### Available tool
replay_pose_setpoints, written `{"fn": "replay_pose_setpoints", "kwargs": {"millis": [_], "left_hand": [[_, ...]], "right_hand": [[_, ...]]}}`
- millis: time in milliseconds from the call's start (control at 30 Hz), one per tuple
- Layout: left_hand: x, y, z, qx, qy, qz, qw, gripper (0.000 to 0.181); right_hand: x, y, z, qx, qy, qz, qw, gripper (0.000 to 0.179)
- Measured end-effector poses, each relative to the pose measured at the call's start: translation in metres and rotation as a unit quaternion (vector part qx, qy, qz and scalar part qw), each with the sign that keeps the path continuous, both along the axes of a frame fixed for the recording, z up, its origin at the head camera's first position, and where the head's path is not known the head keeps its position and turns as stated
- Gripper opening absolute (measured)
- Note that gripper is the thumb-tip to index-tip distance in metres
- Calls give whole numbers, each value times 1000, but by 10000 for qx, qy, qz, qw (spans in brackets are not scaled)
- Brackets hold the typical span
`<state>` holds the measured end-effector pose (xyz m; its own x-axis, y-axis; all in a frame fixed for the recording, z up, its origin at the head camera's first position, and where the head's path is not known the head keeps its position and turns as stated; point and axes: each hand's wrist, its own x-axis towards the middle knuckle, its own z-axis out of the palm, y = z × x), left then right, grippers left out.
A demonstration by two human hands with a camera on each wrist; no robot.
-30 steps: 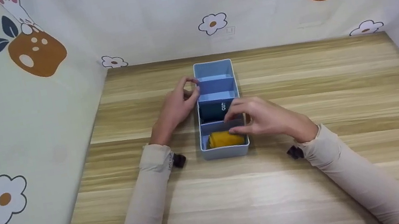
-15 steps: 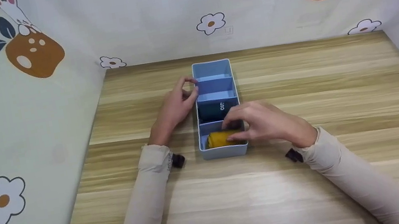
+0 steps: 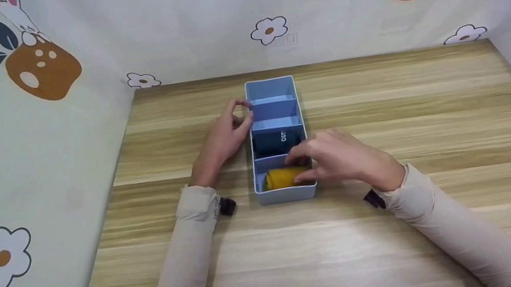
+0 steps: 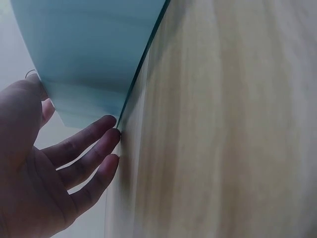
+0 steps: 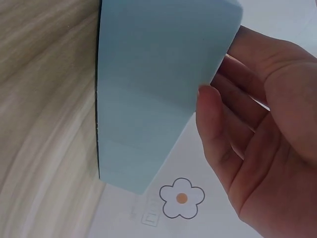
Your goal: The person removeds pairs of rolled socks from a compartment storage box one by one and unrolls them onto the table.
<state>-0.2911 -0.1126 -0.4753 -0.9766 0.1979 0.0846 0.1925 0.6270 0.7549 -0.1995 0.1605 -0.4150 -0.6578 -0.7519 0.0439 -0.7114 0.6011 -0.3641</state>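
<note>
A long blue storage box [image 3: 287,195] with several compartments stands on the table. Its nearest compartment holds a rolled yellow cloth [image 3: 281,178]; a dark roll with white letters [image 3: 269,143] lies in the one behind. My left hand [image 3: 224,135] holds the box's left rim with thumb and index finger. In the left wrist view, its other fingers touch low on the box wall [image 4: 89,54]. Reaching over the right rim, my right hand [image 3: 343,156] has thumb and fingers around the yellow cloth's right end. The box's side wall [image 5: 153,74] hides those fingertips in the right wrist view.
The wood-grain table [image 3: 409,102] extends on both sides of the box. A pale patterned wall covering [image 3: 195,29] stands behind and to the left. Each wrist carries a small black camera, such as the left camera [image 3: 227,206].
My right hand has lowered into the nearest compartment, onto the yellow cloth. The left hand keeps its place at the rim. The whole view has shifted slightly.
</note>
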Motion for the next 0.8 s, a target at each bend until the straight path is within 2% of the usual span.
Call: {"fn": "replay_pose_setpoints", "kwargs": {"millis": [367,633,800], "left_hand": [[1,0,-1,140,-277,-5,9995,30],[2,0,0,156,-179,-27,9997,32],[1,2,0,57,-93,27,9999,31]], "right_hand": [[2,-8,3,417,173,146,9989,39],[1,-16,11,1054,-93,290,9940,42],[1,-18,11,1158,-193,382,9923,36]]}}
